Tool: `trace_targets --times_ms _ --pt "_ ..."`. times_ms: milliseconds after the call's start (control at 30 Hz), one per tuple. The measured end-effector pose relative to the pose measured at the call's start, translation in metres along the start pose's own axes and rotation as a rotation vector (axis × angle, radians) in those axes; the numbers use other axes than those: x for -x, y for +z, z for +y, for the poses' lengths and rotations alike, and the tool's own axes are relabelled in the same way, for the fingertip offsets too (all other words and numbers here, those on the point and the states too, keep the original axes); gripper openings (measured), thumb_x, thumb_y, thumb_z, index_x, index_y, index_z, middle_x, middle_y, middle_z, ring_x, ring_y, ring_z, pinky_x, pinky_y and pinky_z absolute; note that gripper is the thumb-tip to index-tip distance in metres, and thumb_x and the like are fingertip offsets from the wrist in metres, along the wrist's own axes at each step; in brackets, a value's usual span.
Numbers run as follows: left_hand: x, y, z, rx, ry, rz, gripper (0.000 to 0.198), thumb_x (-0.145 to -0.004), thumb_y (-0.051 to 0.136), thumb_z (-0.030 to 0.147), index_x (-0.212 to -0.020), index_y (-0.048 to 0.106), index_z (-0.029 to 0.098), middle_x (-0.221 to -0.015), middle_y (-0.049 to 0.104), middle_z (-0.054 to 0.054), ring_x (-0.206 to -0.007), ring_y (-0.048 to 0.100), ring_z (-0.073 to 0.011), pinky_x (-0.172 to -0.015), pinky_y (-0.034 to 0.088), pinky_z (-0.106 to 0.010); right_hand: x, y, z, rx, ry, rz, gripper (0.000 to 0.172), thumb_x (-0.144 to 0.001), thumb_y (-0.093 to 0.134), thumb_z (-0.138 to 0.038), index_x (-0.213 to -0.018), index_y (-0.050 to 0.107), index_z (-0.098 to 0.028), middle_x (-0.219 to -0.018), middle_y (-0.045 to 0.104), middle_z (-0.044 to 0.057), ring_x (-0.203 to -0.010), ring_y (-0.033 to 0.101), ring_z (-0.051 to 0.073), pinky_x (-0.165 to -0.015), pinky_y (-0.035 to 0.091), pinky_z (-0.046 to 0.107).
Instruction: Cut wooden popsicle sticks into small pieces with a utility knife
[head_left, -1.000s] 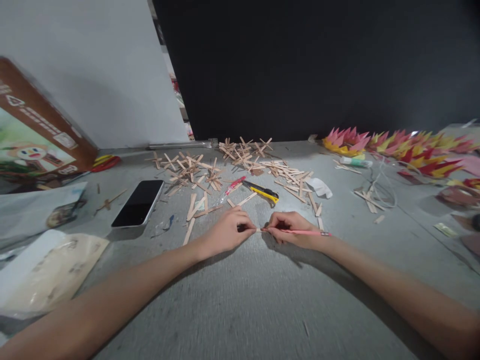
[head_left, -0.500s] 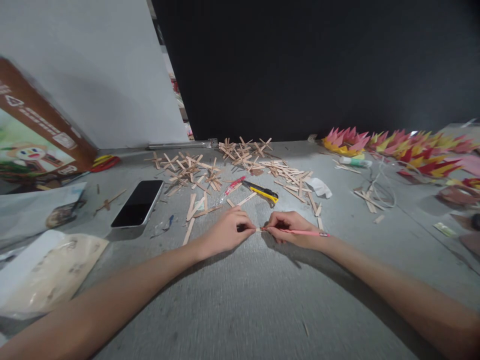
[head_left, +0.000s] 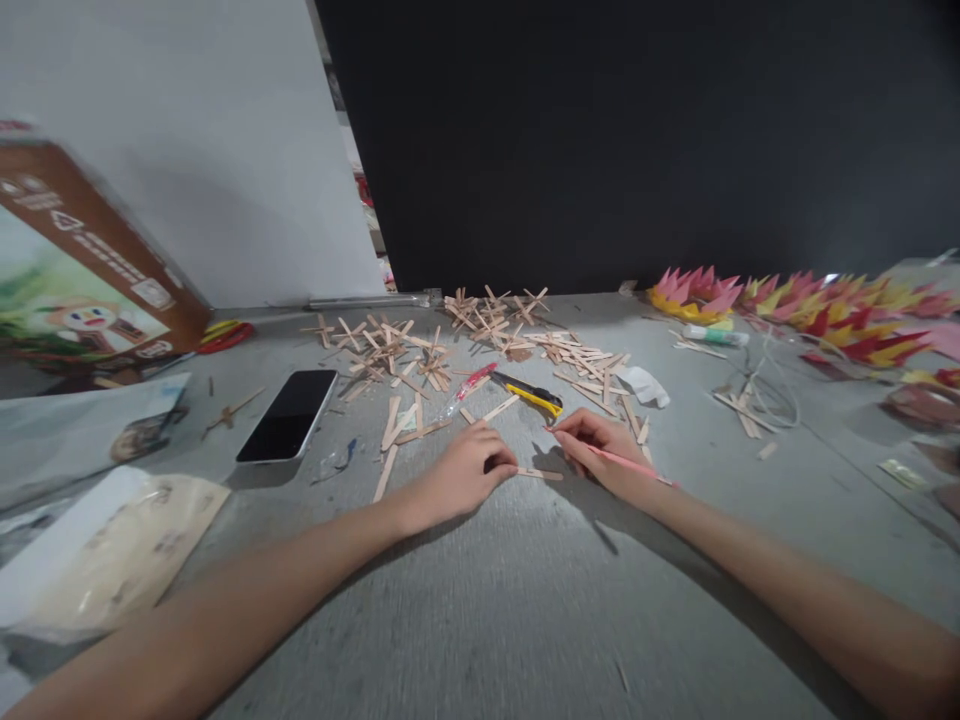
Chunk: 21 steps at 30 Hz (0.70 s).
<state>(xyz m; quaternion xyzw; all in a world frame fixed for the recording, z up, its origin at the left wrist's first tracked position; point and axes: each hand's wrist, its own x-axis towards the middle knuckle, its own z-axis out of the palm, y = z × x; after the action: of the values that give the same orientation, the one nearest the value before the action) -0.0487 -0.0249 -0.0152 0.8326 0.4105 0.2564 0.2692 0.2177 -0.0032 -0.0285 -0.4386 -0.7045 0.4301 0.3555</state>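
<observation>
My left hand (head_left: 474, 468) pinches one end of a wooden craft stick (head_left: 541, 474) lying flat on the grey table (head_left: 480, 620). The stick's other end points right, toward my right hand (head_left: 604, 452), and a small dark mark shows on it. My right hand is closed around a pink pen or pencil (head_left: 624, 461), its tip raised above the table beyond the stick. Just past my hands lies a yellow and black utility knife (head_left: 534, 393), beside a red item in clear wrap (head_left: 474, 381).
Craft sticks, some joined into crosses (head_left: 386, 345), are heaped at the back. A phone (head_left: 289, 416) and plastic packet (head_left: 127, 545) lie left, below a brown box (head_left: 97, 250). At right are a glue stick (head_left: 715, 335), a cable (head_left: 761, 385) and pink-yellow paper flowers (head_left: 696, 293).
My right hand has lifted the pink pen off the stick and moved up and right, uncovering the stick's right end. My left hand stays on the stick. The view has shifted slightly.
</observation>
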Motion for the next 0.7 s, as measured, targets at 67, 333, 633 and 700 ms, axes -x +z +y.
trace_targets --times_ms 67,333,633,700 --pt "0.000 0.000 -0.001 0.002 0.010 0.006 0.013 -0.099 0.070 0.026 -0.089 0.074 0.020 -0.090 0.072 -0.004 -0.103 0.062 -0.0224 -0.092 0.048 -0.035 -0.001 -0.001 0.001 0.102 -0.062 0.048 0.030 -0.101 0.063 -0.051 -0.111 0.068 -0.023 -0.078 0.068 0.001 -0.057 0.059 0.015 -0.053 0.045 0.027" --pt "0.007 0.000 0.007 -0.056 -0.041 0.152 0.024 -0.110 0.044 0.022 -0.110 0.067 0.019 -0.113 0.067 -0.007 -0.109 0.064 -0.0204 -0.101 0.051 -0.038 -0.008 -0.019 -0.001 0.456 -0.383 -0.024 0.030 -0.100 0.048 -0.015 -0.118 0.069 -0.026 -0.119 0.072 0.011 -0.108 0.069 0.026 -0.095 0.055 0.041" --pt "0.034 0.011 0.033 -0.220 0.049 0.128 0.034 -0.103 0.049 0.015 -0.130 0.068 0.021 -0.140 0.060 -0.013 -0.131 0.059 -0.0278 -0.113 0.051 -0.047 -0.040 -0.067 -0.014 0.966 -0.182 -0.027 0.025 -0.092 0.051 -0.010 -0.089 0.073 -0.019 -0.098 0.076 0.010 -0.100 0.070 0.027 -0.094 0.051 0.036" --pt "0.038 0.015 0.035 -0.272 0.059 0.063 0.035 -0.101 0.052 0.014 -0.131 0.070 0.021 -0.146 0.060 -0.013 -0.137 0.055 -0.0296 -0.118 0.047 -0.050 -0.047 -0.061 -0.018 1.023 -0.163 -0.032 0.022 -0.093 0.053 -0.012 -0.088 0.073 -0.019 -0.097 0.075 0.011 -0.100 0.070 0.028 -0.095 0.049 0.038"
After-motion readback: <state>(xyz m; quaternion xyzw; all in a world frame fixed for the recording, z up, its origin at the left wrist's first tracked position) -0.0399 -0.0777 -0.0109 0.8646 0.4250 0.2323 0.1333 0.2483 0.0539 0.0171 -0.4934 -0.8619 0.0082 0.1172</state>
